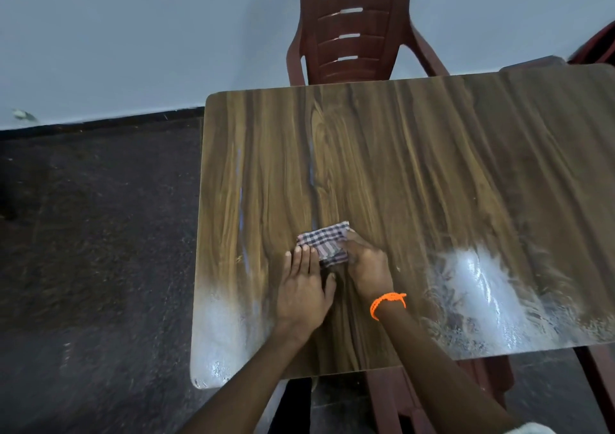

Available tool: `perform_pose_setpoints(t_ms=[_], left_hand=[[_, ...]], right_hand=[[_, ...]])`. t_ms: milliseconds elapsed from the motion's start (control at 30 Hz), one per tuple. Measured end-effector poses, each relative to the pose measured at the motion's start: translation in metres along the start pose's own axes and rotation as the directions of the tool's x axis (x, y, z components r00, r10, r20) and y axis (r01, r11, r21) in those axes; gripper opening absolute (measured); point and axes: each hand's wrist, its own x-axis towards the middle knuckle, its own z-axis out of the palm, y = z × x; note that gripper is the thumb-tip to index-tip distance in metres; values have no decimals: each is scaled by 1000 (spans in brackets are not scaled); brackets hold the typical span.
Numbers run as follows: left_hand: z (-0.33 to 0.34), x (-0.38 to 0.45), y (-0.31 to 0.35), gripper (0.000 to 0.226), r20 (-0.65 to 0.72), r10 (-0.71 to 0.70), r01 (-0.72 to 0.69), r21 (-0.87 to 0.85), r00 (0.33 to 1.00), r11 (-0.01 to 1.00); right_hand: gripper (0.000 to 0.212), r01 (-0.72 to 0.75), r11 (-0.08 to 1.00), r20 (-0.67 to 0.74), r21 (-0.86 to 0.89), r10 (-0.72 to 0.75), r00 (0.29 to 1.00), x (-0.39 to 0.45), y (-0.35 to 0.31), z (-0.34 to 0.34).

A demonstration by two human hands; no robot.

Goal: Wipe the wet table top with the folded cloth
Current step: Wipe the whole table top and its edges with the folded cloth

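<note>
While both hands press the folded checked cloth [324,243] on the table [416,154], wiping can go on.

The right hand [366,264] closes its grip over the cloth's right edge; the left hand [304,287] lies open and flat, fingertips on its left edge. The cloth looks light, soft and probably damp, so it may unfold; hold it across the folded layers. Wet shine lies well right of the grip.
</note>
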Motion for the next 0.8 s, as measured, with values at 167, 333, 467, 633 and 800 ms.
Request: perform_pose_setpoints(t_ms=[167,333,467,633,800], left_hand=[[0,-28,-31,72,1,-4,4,-44,1000,999],[16,-68,-28,75,35,55,-53,-76,998,996],[19,-53,-2,74,58,103,-96,-123,993,988],[8,13,17,75,20,132,-129,-117,991,985],[-8,66,-8,74,2,90,-90,-58,996,994]], right_hand=[[46,76,996,97,44,-80,992,-11,-20,14],[41,110,994,122,-11,-108,987,-61,-21,4],[43,10,999,51,-43,-8,999,-74,-4,-14],[51,-70,993,-38,-95,66,997,-21,3,-20],[48,14,997,31,-80,-12,999,37,-13,-6]])
